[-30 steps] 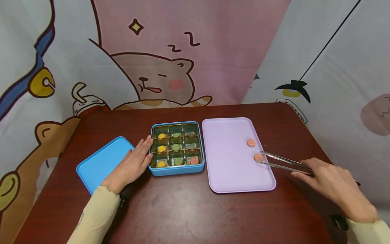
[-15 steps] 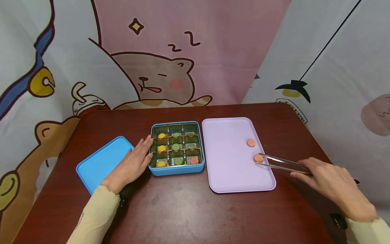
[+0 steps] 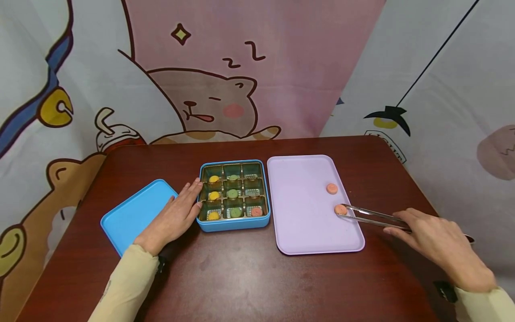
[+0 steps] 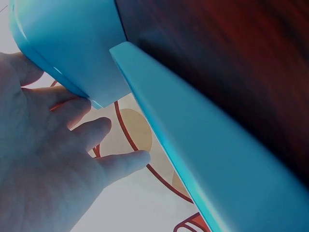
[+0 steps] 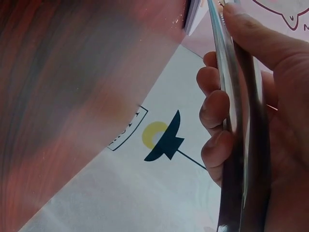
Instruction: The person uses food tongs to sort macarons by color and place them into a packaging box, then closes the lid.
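My right hand point(image 3: 442, 246) grips metal tongs point(image 3: 374, 216), its fingers and thumb wrapped round them in the right wrist view. The tong tips lie on either side of an orange disc-shaped piece point(image 3: 340, 209) on the lilac tray point(image 3: 297, 232). A second orange disc point(image 3: 331, 188) lies just behind it. With fairly straight fingers, my left hand point(image 3: 170, 219) rests against the left side of a blue box point(image 3: 235, 226). Inside, a gold divided insert holds yellow pieces point(image 3: 214, 196), green pieces point(image 3: 233, 193) and one orange piece point(image 3: 256, 211) in the front right compartment.
A blue lid point(image 3: 137, 214) lies on the brown table point(image 3: 241, 277) left of the box, partly under my left hand and forearm. The tray stands close to the box's right side. A patterned cloth point(image 3: 297, 67) hangs behind the table.
The tong tips have drawn closer together around the nearer orange disc, which has shifted very slightly left. My left hand and the box stay in place.
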Motion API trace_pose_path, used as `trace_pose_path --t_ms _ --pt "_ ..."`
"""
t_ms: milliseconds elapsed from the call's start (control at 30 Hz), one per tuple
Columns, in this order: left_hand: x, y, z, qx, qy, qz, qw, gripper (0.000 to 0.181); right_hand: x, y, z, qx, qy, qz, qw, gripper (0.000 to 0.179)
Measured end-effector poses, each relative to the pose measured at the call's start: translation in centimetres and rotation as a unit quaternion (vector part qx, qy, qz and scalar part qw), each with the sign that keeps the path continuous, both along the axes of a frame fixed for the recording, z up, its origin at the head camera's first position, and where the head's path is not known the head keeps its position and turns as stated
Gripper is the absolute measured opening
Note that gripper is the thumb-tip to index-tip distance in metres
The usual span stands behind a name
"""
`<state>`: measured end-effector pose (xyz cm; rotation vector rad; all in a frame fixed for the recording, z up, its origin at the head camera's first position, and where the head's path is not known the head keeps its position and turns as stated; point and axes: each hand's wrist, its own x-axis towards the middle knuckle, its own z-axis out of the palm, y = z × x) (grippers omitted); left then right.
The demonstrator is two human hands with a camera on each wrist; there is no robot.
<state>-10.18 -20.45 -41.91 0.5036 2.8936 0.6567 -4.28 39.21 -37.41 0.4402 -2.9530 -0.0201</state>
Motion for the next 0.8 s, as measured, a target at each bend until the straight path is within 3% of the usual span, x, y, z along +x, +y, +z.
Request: trace_pose_path --t_ms 433,800 --pt "-0.1 -0.1 -0.1 -0.001 -0.004 0.001 1.0000 0.064 -0.4 -0.6 0.4 -0.024 0.040 0.031 0.9984 0.041" --pt "0.0 0.0 0.0 -0.005 0.000 0.000 1.0000 0.063 -1.4 -1.6 1.0 -0.035 0.031 0.036 0.9982 0.045"
